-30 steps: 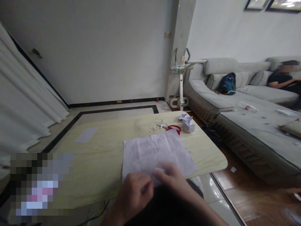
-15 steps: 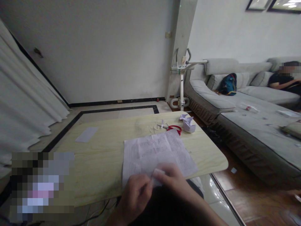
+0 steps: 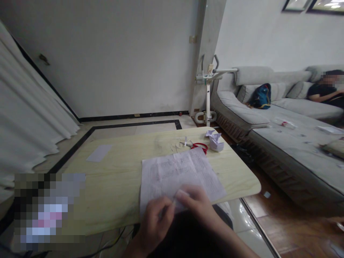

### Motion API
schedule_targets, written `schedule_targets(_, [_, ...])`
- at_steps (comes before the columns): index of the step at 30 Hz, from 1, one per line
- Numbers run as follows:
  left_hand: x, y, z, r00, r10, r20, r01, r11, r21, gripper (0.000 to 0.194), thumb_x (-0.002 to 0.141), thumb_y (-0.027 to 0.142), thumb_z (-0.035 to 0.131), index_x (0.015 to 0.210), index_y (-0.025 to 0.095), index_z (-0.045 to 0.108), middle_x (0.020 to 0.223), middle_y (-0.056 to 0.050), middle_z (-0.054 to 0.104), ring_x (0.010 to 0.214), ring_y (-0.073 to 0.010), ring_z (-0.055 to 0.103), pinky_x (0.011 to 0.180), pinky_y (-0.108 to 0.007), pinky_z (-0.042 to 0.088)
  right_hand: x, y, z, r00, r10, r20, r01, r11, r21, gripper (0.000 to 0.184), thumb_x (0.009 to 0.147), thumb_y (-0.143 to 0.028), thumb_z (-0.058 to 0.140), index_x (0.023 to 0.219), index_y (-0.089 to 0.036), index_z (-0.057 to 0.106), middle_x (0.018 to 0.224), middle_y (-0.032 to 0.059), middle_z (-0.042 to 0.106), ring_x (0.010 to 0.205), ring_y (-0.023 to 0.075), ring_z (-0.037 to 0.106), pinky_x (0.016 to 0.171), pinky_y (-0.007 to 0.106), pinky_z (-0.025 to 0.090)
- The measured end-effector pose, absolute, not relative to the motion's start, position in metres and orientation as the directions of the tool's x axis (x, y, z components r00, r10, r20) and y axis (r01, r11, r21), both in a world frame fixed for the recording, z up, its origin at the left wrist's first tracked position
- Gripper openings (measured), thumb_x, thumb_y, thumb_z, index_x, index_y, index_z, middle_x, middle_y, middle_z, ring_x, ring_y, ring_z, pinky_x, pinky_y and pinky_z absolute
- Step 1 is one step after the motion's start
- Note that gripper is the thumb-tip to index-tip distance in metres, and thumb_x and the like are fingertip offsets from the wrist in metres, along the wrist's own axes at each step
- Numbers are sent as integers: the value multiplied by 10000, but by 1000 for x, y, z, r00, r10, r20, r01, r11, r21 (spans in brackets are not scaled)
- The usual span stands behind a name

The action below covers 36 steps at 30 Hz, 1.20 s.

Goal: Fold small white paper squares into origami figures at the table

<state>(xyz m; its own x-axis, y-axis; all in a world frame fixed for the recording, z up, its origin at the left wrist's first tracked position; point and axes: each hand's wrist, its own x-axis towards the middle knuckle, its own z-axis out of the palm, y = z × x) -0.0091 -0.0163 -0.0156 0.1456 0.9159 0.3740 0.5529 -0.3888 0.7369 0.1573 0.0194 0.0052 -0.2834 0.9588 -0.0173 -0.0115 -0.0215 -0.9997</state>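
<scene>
A creased white printed sheet of paper [image 3: 177,173] lies on the pale wooden table [image 3: 120,179], reaching to its near edge. My left hand [image 3: 154,222] is closed in a pinch on the sheet's near edge. My right hand [image 3: 197,204] sits beside it, fingers curled and pressing on the same edge. Both hands nearly touch each other at the paper's near middle. Beyond the sheet lie red-handled scissors [image 3: 197,146], thin paper scraps [image 3: 178,144] and a crumpled white paper piece [image 3: 215,141].
A small pale slip [image 3: 99,153] lies at the table's far left. A grey sofa [image 3: 282,139] runs along the right with a blue backpack [image 3: 260,96] and a person [image 3: 324,92] lying on it. A white exercise machine [image 3: 206,93] stands behind the table. Curtains [image 3: 29,118] hang left.
My hands stay at the sheet's near edge with only small finger shifts; the left fingers have closed a little tighter on the paper. The view has drifted slightly.
</scene>
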Motion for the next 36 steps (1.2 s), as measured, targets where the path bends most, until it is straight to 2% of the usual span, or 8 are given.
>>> schedule_targets(7, [-4, -13, -11, 119, 926, 358, 514, -366, 776, 204, 878, 278, 530, 711, 206, 622, 626, 8, 636, 584, -148, 610, 585, -225, 510, 157, 20, 2, -248, 969, -5, -22, -11, -1000, 378, 807, -453, 659, 574, -166, 583, 551, -35, 466, 562, 124, 428, 544, 247, 347])
schedule_targets(11, [-4, -13, -6, 100, 935, 341, 473, -346, 810, 271, 899, 287, 508, 658, 200, 598, 571, 16, 587, 542, -139, 583, 540, -216, 485, 156, 20, 2, -247, 969, 7, -22, 1, -1000, 359, 813, -440, 661, 594, -161, 608, 565, -29, 497, 576, 128, 450, 560, 250, 365])
schedule_targets(17, [-6, -14, -8, 8, 963, 270, 331, -257, 908, 388, 929, 384, 487, 586, 210, 541, 523, 27, 532, 505, -130, 551, 501, -212, 472, 156, 20, -1, -244, 970, 15, -14, 12, -1000, 301, 808, -461, 677, 757, -164, 668, 665, -9, 585, 626, 142, 501, 579, 253, 404])
schedule_targets(19, [-6, -15, -13, -41, 973, 226, 318, -202, 926, 341, 917, 416, 509, 659, 214, 604, 582, 9, 602, 546, -148, 593, 531, -228, 513, 156, 21, -2, -234, 972, 6, -3, 6, -1000, 355, 806, -495, 669, 681, -165, 627, 597, -27, 531, 580, 129, 468, 549, 246, 389])
schedule_targets(22, [-6, -17, -21, -136, 972, 190, 340, -135, 931, 249, 854, 439, 602, 889, 209, 690, 809, -49, 727, 707, -201, 682, 633, -279, 581, 157, 20, -1, -241, 970, 15, 11, 19, -1000, 388, 798, -504, 676, 618, -172, 583, 552, -43, 478, 542, 115, 429, 522, 240, 362])
schedule_targets(24, [-5, -16, -22, -108, 977, 185, 348, -137, 928, 243, 849, 426, 613, 893, 204, 702, 837, -58, 739, 739, -212, 697, 664, -287, 589, 156, 20, -1, -246, 969, 23, 20, 29, -999, 385, 796, -493, 682, 611, -171, 584, 559, -40, 482, 548, 116, 436, 530, 243, 358])
schedule_targets(30, [-4, -15, -13, -19, 987, 159, 256, -149, 955, 308, 914, 408, 529, 700, 209, 627, 612, 9, 612, 556, -151, 600, 517, -222, 507, 155, 19, 3, -278, 961, -3, 0, -3, -1000, 356, 815, -476, 670, 662, -159, 618, 592, -28, 517, 572, 123, 465, 548, 248, 371])
schedule_targets(36, [-7, -14, -13, 108, 987, 118, 255, -142, 956, 357, 945, 420, 473, 675, 212, 578, 597, 8, 577, 575, -155, 570, 552, -238, 469, 157, 21, 6, -314, 949, 15, 36, 28, -999, 336, 828, -462, 648, 685, -158, 630, 626, -18, 536, 599, 130, 480, 576, 257, 388])
